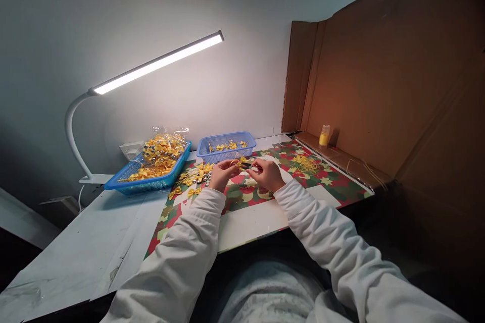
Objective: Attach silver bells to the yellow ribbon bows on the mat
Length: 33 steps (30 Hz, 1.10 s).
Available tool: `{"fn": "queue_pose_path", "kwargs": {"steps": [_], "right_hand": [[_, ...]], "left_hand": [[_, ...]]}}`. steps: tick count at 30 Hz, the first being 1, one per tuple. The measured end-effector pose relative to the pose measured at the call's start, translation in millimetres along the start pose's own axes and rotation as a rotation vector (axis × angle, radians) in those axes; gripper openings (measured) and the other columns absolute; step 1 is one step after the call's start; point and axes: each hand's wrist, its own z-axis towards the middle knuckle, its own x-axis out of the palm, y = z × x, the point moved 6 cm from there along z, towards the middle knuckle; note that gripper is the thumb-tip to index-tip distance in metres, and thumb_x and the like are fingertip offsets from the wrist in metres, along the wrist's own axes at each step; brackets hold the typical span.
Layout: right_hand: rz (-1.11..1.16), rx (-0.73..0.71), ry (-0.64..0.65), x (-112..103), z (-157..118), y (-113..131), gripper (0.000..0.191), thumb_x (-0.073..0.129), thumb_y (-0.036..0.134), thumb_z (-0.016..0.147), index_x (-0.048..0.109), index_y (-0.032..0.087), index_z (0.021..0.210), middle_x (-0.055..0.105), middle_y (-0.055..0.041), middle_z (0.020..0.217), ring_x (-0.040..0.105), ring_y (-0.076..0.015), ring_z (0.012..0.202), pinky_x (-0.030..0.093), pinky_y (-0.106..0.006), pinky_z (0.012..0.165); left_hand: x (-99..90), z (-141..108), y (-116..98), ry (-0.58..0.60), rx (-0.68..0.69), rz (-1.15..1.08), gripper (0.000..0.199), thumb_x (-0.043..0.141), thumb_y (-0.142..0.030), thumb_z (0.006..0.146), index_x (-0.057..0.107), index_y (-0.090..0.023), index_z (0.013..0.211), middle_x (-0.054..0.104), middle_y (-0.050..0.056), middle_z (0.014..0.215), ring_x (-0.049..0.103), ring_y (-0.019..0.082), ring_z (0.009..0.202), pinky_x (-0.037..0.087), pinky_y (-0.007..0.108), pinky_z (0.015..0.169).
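Over the patterned mat, my left hand (224, 175) pinches a small yellow bow piece (240, 162), its fingers closed. Close beside it on the right, my right hand (267, 174) is closed on a small dark tool (247, 165), whose tip points at the yellow piece. The exact shape of the tool is too small to tell. Left of my left hand lies a pile of yellow bows with silver bells (198, 173). Two loose yellow bows (194, 192) rest nearer the mat's left edge.
A blue basket (159, 181) heaped with bows and bells stands at the left, a lilac-blue basket (226, 154) behind my hands. Yellow cords (305, 163) lie at right, near a yellow bottle (324, 136) by the cardboard wall (371, 81). A lit lamp (159, 63) hangs above.
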Motion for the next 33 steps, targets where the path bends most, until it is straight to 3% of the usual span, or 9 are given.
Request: {"fn": "queue_pose_path", "kwargs": {"steps": [18, 27, 33], "right_hand": [[0.035, -0.025, -0.084, 0.5, -1.9, -0.5, 0.021, 0.062, 0.038, 0.073, 0.056, 0.019, 0.068, 0.047, 0.0043, 0.050, 0.044, -0.0103, 0.049, 0.031, -0.022, 0.054], [0.002, -0.013, -0.104, 0.0, -2.9, -0.8, 0.020, 0.061, 0.037, 0.074, 0.057, 0.018, 0.071, 0.053, 0.0025, 0.054, 0.048, -0.0110, 0.051, 0.032, -0.022, 0.055], [-0.122, -0.116, -0.088, 3.3, -4.7, 1.9, 0.019, 0.058, 0.037, 0.080, 0.061, 0.019, 0.077, 0.061, -0.0006, 0.062, 0.053, -0.0125, 0.057, 0.032, -0.022, 0.057]], "left_hand": [[2.6, -3.4, -2.6, 0.001, -0.006, -0.008, 0.044, 0.083, -0.029, 0.041, 0.062, -0.013, 0.076, 0.066, 0.002, 0.060, 0.062, 0.014, 0.056, 0.053, 0.032, 0.067], [2.0, -2.2, -0.9, -0.001, -0.008, -0.022, 0.041, 0.082, -0.028, 0.042, 0.061, -0.013, 0.074, 0.066, 0.002, 0.059, 0.063, 0.014, 0.056, 0.053, 0.033, 0.067], [2.1, -1.8, -0.5, 0.001, -0.014, -0.019, 0.040, 0.082, -0.027, 0.042, 0.062, -0.012, 0.073, 0.065, 0.001, 0.058, 0.062, 0.014, 0.056, 0.053, 0.033, 0.069]]}}
